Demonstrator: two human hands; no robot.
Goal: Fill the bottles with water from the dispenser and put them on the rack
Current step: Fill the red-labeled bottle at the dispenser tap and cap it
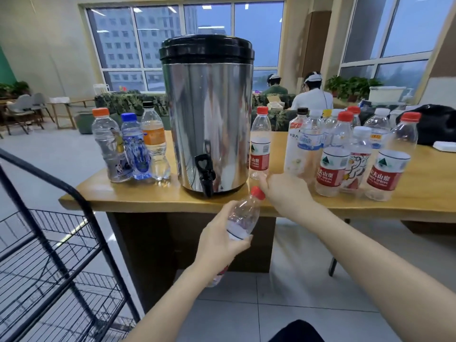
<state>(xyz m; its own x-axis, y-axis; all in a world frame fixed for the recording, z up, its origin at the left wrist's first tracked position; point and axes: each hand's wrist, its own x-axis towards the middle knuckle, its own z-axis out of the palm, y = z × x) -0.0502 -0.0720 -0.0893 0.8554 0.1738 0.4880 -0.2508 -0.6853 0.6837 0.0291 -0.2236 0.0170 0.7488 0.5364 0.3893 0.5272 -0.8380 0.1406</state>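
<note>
Head view: my left grip (222, 240) curls round the bottle (243, 218), tilted before the bench (148, 196) edge, under the dispenser tap (206, 174). My right grip (283, 191) is at its red cap (257, 193), hold unclear. I'd steady the body, then twist.

Wooden table (153, 193), light top, dark base. Grey tiled floor (283, 304). Large grid windows (158, 40) behind, a building outside. Two seated people (312, 99), backs turned, with head straps. Camouflage-covered furniture (123, 102). Potted plants (352, 86) by the right window. Black bag (434, 124) on the table's right end. Chairs (24, 107) far left.
</note>
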